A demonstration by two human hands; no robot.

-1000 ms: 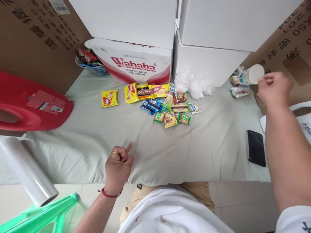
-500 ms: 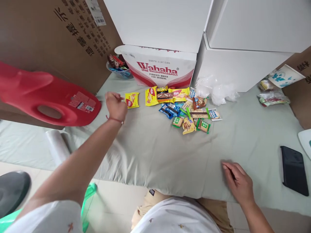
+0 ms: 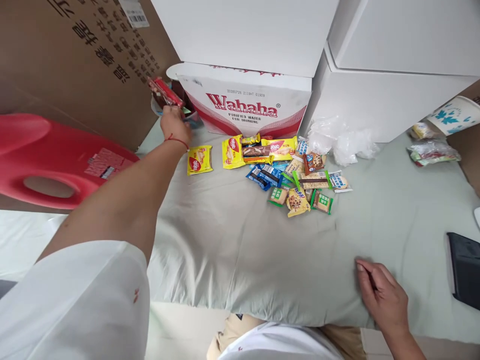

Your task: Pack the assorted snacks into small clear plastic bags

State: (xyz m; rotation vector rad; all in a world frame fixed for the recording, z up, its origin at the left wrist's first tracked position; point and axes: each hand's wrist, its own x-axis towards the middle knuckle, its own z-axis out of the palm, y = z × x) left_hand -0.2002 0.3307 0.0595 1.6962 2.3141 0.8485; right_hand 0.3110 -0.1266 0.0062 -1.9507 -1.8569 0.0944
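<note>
My left hand (image 3: 174, 124) reaches to a clear plastic bowl (image 3: 155, 106) at the back left. Its fingers are closed on a red-wrapped snack bar (image 3: 170, 93), tilted over the bowl's rim; the fingertips are partly hidden. Just in front of that hand lies a yellow wafer packet (image 3: 199, 160). My right hand (image 3: 384, 295) rests on the cloth near the front edge, fingers curled in, with nothing visible in them. Between the hands, farther back, is a cluster of wrapped snacks, among them a yellow packet (image 3: 233, 151), blue packets (image 3: 265, 176) and a green-edged biscuit packet (image 3: 321, 201).
Behind the snacks stands a Wahaha carton (image 3: 243, 107) among white boxes. Crumpled clear plastic bags (image 3: 350, 145) lie beside it. A red jug (image 3: 78, 155) is at the left by a cardboard box (image 3: 45, 65). On the right are a phone (image 3: 467, 270) and a paper cup (image 3: 457, 116).
My left hand has moved from beside the single yellow packet back to the bowl and taken hold of a red-wrapped bar. My right hand stays resting on the cloth. The view has shifted slightly.
</note>
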